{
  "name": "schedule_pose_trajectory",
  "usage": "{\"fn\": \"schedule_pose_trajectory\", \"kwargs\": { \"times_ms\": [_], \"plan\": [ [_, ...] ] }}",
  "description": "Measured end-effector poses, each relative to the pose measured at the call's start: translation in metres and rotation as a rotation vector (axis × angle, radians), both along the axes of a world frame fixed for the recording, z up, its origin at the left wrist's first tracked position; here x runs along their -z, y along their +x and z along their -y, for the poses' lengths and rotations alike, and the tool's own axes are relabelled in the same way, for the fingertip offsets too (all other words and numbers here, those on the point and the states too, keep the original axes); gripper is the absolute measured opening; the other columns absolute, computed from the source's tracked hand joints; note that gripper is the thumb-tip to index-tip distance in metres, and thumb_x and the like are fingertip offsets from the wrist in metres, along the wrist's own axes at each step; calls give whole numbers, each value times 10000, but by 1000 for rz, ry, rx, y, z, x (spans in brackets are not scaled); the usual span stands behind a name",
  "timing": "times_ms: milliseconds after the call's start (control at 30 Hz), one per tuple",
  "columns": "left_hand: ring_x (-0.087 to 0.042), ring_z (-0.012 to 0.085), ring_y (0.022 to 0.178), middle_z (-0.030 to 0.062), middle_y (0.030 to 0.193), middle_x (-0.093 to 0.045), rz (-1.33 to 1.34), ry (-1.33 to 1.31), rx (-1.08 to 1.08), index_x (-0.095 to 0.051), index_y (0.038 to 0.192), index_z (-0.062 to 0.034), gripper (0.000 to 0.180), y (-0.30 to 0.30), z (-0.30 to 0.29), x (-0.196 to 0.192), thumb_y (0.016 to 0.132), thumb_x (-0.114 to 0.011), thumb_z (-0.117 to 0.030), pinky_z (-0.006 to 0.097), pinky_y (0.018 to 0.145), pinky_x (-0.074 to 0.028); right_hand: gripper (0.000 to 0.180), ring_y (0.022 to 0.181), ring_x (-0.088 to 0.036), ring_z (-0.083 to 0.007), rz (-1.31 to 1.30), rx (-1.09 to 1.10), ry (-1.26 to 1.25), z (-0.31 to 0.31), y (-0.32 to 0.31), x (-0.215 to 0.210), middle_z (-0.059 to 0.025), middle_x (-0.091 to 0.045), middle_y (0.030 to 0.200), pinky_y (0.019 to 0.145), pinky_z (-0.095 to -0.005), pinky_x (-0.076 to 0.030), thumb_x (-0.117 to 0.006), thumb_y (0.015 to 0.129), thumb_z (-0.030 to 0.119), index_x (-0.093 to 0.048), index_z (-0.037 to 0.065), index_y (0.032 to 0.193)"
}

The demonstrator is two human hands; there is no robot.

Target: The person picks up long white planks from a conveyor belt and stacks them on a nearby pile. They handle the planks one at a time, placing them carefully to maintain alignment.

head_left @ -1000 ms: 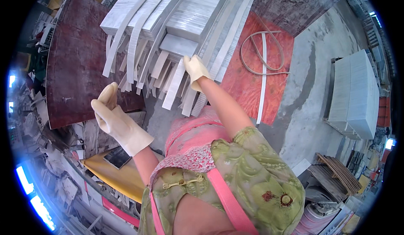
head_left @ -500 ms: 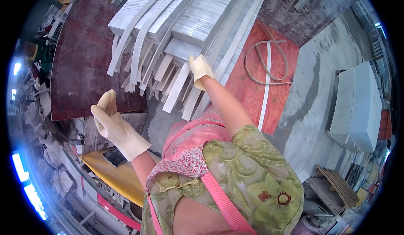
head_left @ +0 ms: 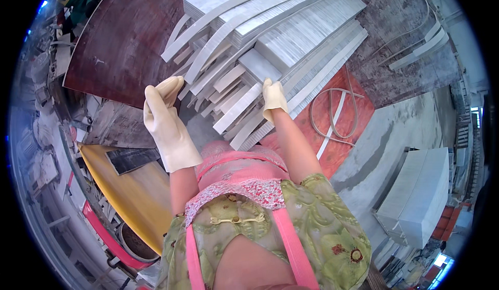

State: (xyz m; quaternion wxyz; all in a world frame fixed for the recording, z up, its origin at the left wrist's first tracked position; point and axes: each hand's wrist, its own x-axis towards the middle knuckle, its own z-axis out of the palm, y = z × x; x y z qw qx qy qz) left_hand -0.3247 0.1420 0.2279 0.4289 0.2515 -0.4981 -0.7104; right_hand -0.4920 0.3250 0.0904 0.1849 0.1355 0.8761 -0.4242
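Note:
My right hand [head_left: 274,100], in a cream rubber glove, is closed at the near corner of a flat grey panel [head_left: 255,65], with its fingertips against the edge. That panel lies beside a tall stack of pale grey strips [head_left: 306,27], seen edge-on. My left hand [head_left: 169,121], gloved alike, hangs in the air left of the pile, with thumb and fingers apart and nothing in it. Nearest to it are the jutting ends of long pale strips [head_left: 200,66]. Other loose strips [head_left: 239,105] stick out toward me below the panel, at uneven lengths.
A dark red-brown board [head_left: 125,45] lies at the far left. On a red sheet [head_left: 343,118] to the right rest a looped thin strip [head_left: 356,118] and a white band. A large pale block [head_left: 416,191] stands on the floor at right; a yellow curved panel [head_left: 127,194] is at lower left.
The view has swung, so the pile sits farther right and lower. My left hand has risen and come nearer the strip ends. My right hand stays at the panel's corner.

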Motion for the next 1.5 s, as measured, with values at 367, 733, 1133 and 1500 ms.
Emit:
{"fn": "schedule_pose_trajectory", "kwargs": {
  "times_ms": [367, 733, 1133, 1500],
  "plan": [
    [-705, 313, 1053, 226, 1074, -718, -33, 60, 202, -680, 1072, 102, 487, -46, -14, 0, 1080, -483, -344, 404, 1031, -510, 545, 1178, -581, -226, -64, 32, -536, -103, 57, 14, -132, -648, 1242, 1076, -377, -414, -558, 1007, 359, -525, -39, 1376],
    [-702, 288, 1055, 203, 1056, -714, 59, 24, 375, -673, 1066, 108, 496, -57, -75, -13, 1078, -484, -351, 382, 1030, -514, 516, 1002, -704, -351, 474, 248, 98, -307, 248, 253, -274, -705, 966, 849, -459, -515, -505, 892, 355, -684, -95, 1069],
    [-727, 257, 951, 178, 985, -742, 316, 115, 504, -701, 1004, 64, 454, 0, -131, 60, 1086, -481, -325, 387, 955, -558, 425, 993, -603, -218, 315, 202, -244, -264, 175, 185, -162, -666, 1068, 900, -423, -466, -530, 934, 260, -600, -48, 1219],
    [-694, 166, 961, 80, 1018, -753, 332, 111, 302, -712, 1037, -25, 498, 97, -100, 74, 1071, -470, -458, 315, 895, -521, 348, 822, -587, -238, 305, -1181, 340, -206, 126, 237, -131, -639, 902, 753, -450, -488, -458, 990, 344, -620, 37, 1003]
  ]
}}
